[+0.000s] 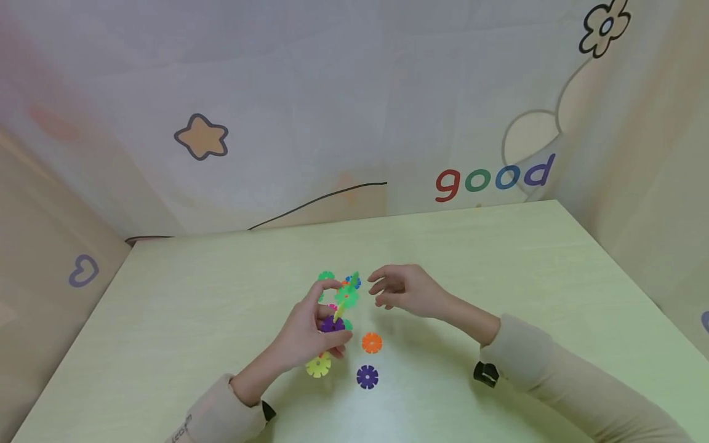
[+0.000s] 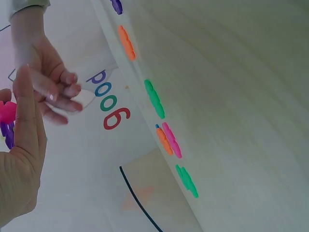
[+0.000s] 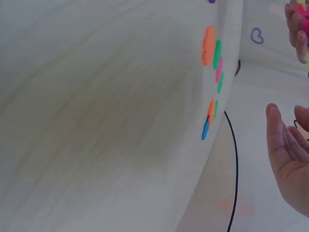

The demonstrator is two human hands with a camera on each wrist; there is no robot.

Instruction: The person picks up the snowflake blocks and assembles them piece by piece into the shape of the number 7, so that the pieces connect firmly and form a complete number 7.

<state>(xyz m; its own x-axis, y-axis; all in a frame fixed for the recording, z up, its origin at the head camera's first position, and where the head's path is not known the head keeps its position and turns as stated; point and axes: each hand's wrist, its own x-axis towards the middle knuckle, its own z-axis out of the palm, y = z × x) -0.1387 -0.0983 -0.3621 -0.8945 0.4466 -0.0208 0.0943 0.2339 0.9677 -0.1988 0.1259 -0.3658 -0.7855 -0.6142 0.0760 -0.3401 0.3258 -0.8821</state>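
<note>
My left hand (image 1: 301, 332) grips a cluster of joined notched plastic discs above the table, with a purple disc (image 1: 333, 324) between thumb and fingers. A yellow disc (image 1: 339, 311) stands edge-on from it, and a bright green disc (image 1: 347, 296) shows beyond. Part of the cluster is hidden by the fingers; a pink disc (image 2: 7, 112) of it shows in the left wrist view. Below the hand is another yellow disc (image 1: 318, 366); whether it is joined on, I cannot tell. My right hand (image 1: 410, 289) hovers to the right of the cluster, fingers loosely bent, holding nothing.
On the pale table (image 1: 221, 307) lie a loose orange disc (image 1: 372, 343) and a purple disc (image 1: 367, 377). Farther back are a green disc (image 1: 325, 276) and a blue disc (image 1: 354, 282), partly overlapped by others. A printed curtain (image 1: 332, 92) stands behind the table.
</note>
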